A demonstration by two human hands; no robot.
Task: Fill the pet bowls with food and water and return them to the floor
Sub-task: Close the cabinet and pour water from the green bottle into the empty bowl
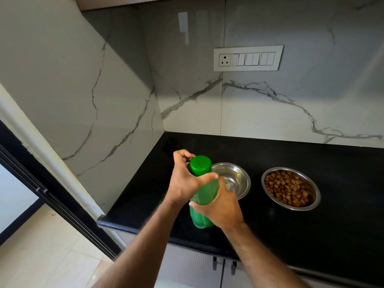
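A white rectangular switch panel with one socket (pixel 248 58) sat on the grey-veined marble wall (pixel 270 104); two dark cabinet handles (pixel 224 265) hung below.

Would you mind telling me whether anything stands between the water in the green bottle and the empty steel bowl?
Yes: the green cap is on the green bottle, gripped by the left hand while the right hand holds the body. Nothing else visible blocks the empty bowl, just right of the bottle on the black counter.

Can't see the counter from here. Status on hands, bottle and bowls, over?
Left hand grips green cap; right hand holds green bottle upright. Cap on. Near bowl has no food; kibble bowl filled. Both on counter. Nothing in the way.
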